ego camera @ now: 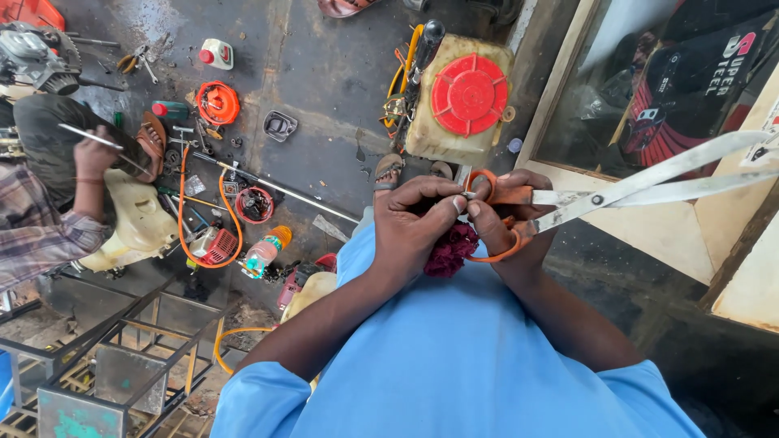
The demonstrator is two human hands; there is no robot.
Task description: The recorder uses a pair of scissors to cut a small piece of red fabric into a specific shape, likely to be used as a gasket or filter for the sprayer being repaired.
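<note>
My right hand (pixel 510 212) has its fingers through the orange handles of a large pair of scissors (pixel 625 191), whose long pale blades stand apart and point right. My left hand (pixel 415 223) is curled against the right one, fingertips at the scissor handles, and clutches a dark red bundle of cloth (pixel 451 251) beneath it. Both hands hover over my blue shirt (pixel 454 357).
A cream tank with a red lid (pixel 464 99) stands on the dirty floor ahead, my sandalled feet (pixel 389 170) before it. Engine parts, orange hose (pixel 185 211) and tools litter the left, where another person's hand (pixel 93 154) works. A metal frame (pixel 122 357) lies lower left.
</note>
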